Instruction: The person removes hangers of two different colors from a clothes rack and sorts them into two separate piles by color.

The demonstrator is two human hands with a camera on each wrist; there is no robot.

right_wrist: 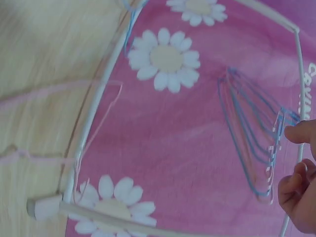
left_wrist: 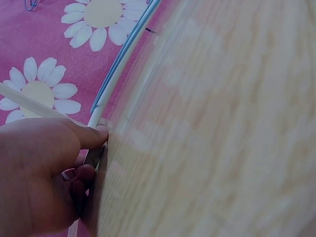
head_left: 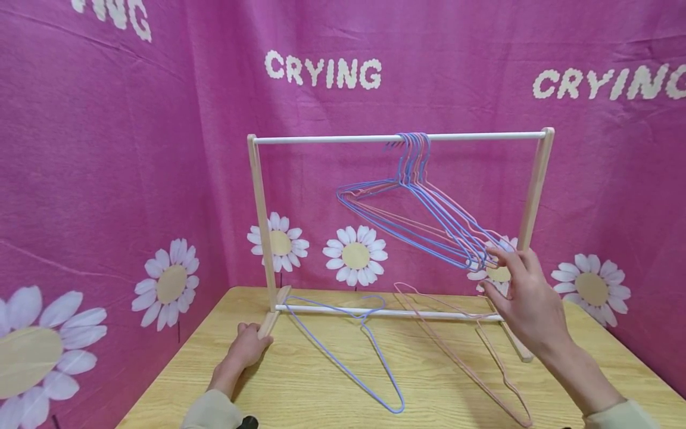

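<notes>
Several blue and pink wire hangers [head_left: 412,185] hang bunched on the top rail of a small clothes rack [head_left: 332,140]. My right hand [head_left: 527,298] is at their right-hand corners, fingertips right at the wires, with the thumb lower and apart from the index finger. The right wrist view shows the hanging bunch [right_wrist: 252,133] beside the fingers. My left hand [head_left: 246,345] grips the rack's left wooden foot [head_left: 273,322], thumb on top and fingers curled below. A blue hanger [head_left: 343,357] and a pink hanger [head_left: 455,357] lean on the rack's lower rail.
The rack stands on a wood-grain table [head_left: 300,393], its right foot [head_left: 517,339] below my right forearm. A pink cloth backdrop [head_left: 321,30] with daisies and white lettering hangs behind and to the left.
</notes>
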